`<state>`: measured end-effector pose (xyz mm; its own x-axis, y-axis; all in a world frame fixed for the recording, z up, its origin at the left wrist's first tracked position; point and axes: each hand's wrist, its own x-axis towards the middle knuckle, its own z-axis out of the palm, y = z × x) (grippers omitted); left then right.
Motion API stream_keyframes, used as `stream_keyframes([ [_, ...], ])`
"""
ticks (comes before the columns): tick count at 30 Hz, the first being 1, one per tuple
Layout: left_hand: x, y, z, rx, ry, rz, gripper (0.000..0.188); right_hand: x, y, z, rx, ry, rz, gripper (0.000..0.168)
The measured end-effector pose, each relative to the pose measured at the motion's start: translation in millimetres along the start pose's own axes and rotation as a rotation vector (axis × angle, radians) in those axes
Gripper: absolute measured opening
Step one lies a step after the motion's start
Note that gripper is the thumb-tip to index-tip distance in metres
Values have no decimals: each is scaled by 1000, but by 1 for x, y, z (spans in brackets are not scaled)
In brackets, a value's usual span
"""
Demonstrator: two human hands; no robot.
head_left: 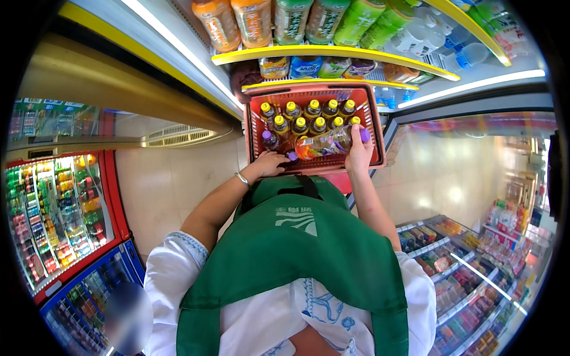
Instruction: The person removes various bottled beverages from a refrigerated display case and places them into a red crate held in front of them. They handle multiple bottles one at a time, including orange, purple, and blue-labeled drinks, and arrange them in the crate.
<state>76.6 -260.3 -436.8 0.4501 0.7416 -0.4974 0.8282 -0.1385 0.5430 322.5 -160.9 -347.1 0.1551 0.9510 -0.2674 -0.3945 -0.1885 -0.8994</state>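
My right hand [360, 151] grips a purple-capped plastic drink bottle [327, 142] near its cap; the bottle lies tilted almost level over the red plastic basket [378, 133]. Inside the basket stand several dark bottles with yellow caps [314, 104], in rows. Two purple-capped bottles are upright in its near left part, one [270, 139] by the left wall and another [291, 156] at the front. Beside that front bottle, my left hand [269, 163] rests at the basket's near left rim, fingers apart; whether its fingertips touch the bottle is unclear.
Bottled drinks [291, 20] line the yellow-edged cooler shelf [338, 51] beyond the basket. A lower shelf edge [396, 84] is close to the basket's far rim. The glass cooler door [445, 147] stands at the right. A red-framed drinks fridge [118, 196] is at the left.
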Motion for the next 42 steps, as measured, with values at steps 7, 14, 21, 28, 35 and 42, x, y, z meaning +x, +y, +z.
stream_keyframes([
  [7,5,12,-5,-86,29,-71,60,-10,22,59,-141,-227,-70,17],
  [14,9,13,-2,-114,-108,-30,58,1,88,57,-854,-672,-411,39],
  [21,7,7,9,-226,90,-37,48,11,120,39,-1588,-871,-374,45],
  [28,-8,2,-13,-237,396,-419,49,8,109,26,-1376,-935,-395,32],
  [35,17,-16,-9,-266,600,-204,43,1,89,2,-1279,-826,-369,25],
  [42,66,-18,-29,-166,763,-84,30,-13,76,-21,-1210,-750,-436,23],
])
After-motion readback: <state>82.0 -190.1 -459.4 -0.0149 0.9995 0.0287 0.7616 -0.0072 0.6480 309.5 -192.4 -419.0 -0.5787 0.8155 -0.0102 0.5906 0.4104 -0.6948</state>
